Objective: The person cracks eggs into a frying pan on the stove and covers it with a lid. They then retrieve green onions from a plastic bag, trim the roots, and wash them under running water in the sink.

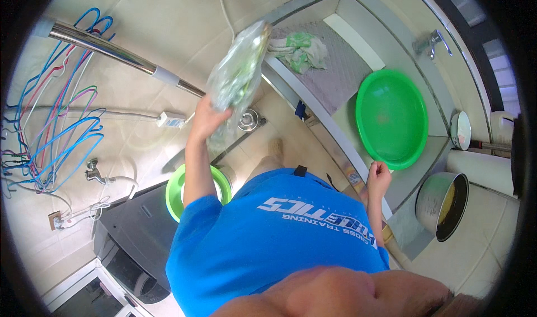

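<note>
My left hand (209,118) grips the lower end of a clear plastic bag (239,65) with green leafy vegetables inside. It is raised over the floor, left of the sink. My right hand (379,175) has its fingers curled, with nothing visible in them. It is over the sink's front edge, close beside the rim of a green plastic basin (390,120). The basin sits in the stone sink (352,120); its inside looks bare. A crumpled white and green cloth (300,50) lies on the ribbed slab (331,74) at the sink's far end.
Beyond the basin are a wall tap (436,44) and a small white bowl (460,130). A metal pot (436,208) stands right. A steel pole (126,57), clothes hangers (54,120), a dark washing machine (138,224) and a light-green bucket (176,187) are left. A drain (248,120) is in the floor.
</note>
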Motion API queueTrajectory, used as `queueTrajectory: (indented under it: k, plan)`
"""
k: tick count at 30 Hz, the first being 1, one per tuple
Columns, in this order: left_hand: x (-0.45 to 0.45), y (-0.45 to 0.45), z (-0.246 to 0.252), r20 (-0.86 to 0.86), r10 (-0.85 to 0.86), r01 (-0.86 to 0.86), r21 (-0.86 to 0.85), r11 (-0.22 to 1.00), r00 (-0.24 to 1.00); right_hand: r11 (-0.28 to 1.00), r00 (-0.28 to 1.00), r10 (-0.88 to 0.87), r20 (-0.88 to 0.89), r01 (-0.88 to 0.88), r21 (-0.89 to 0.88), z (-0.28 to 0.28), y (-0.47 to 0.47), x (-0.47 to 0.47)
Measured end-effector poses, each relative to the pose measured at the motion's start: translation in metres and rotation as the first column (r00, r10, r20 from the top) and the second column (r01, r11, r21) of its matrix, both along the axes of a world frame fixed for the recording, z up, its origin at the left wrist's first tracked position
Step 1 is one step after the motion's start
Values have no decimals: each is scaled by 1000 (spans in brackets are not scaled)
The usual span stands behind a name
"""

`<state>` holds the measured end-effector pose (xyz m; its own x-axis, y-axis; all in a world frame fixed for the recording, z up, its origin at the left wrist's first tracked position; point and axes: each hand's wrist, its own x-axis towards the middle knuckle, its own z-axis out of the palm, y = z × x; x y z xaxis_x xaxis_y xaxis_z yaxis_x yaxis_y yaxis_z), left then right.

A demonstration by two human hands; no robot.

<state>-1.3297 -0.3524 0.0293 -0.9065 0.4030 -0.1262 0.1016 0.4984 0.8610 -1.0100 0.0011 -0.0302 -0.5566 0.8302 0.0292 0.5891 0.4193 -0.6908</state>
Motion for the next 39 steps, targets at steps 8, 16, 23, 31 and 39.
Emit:
queueTrajectory:
  k: [8,16,23,31,39]
  plan:
    - [-98,108,20,-655,-79,-171,-309,936,752,997,997,-63,44,61,44,-2,-1,1]
    - [-101,142,2,-753,-142,-228,-365,903,643,990,990,-119,80,112,81,-7,0,7]
    - [-39,121,-6,-590,-106,135,5,991,800,982,990,-136,24,138,-133,-20,15,7]
    - [-37,102,-10,-332,49,-28,67,997,942,959,947,109,-303,-181,-219,-8,14,-110]
    - [7,127,-10,-165,-71,108,229,968,984,696,632,702,-328,-706,131,92,-63,-294]
